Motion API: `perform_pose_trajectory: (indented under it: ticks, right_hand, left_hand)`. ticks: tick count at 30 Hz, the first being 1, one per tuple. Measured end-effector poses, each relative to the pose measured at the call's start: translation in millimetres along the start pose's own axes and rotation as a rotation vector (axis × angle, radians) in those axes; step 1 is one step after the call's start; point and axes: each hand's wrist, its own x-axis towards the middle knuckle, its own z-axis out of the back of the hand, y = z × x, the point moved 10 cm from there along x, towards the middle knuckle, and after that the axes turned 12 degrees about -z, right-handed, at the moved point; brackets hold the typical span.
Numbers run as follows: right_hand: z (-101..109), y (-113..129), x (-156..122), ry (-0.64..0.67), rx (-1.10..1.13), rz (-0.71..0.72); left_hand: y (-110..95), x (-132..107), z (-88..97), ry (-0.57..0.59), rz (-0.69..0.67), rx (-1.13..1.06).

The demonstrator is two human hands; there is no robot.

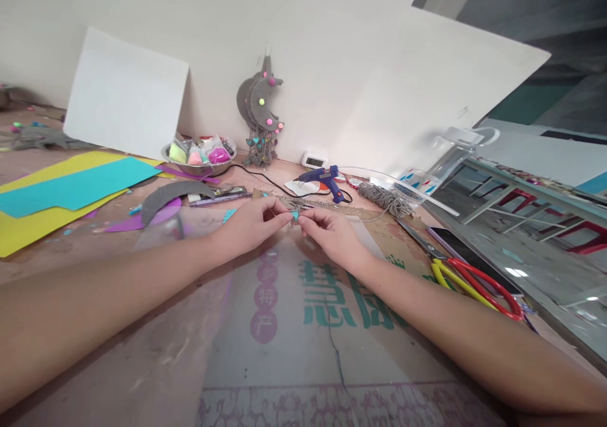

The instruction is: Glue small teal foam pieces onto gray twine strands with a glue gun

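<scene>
My left hand [253, 223] and my right hand [328, 231] meet over the middle of the table, fingertips pinched together on a small teal piece [294, 214]. A thin grey string seems to run from it, but I cannot make it out well. Under my forearms lies a flattened cardboard sheet with green and purple print [303, 326]. Just beyond my fingers a grey strip with teal bits lies on the cardboard.
A blue glue gun [327, 179] and a bundle of grey yarn [386, 199] lie behind my hands. Red and yellow scissors [474, 281] and a phone [455, 250] sit right. Teal and yellow paper [61, 193], a bowl of coloured clay [196, 155] and grey moon ornaments [260, 107] stand left and back.
</scene>
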Motion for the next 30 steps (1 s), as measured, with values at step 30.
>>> perform_pose_trajectory:
  ticks: [30]
  right_hand:
    - [3, -6, 2, -0.013, 0.103, -0.033]
  left_hand:
    - [8, -1, 1.3, -0.03, 0.026, -0.027]
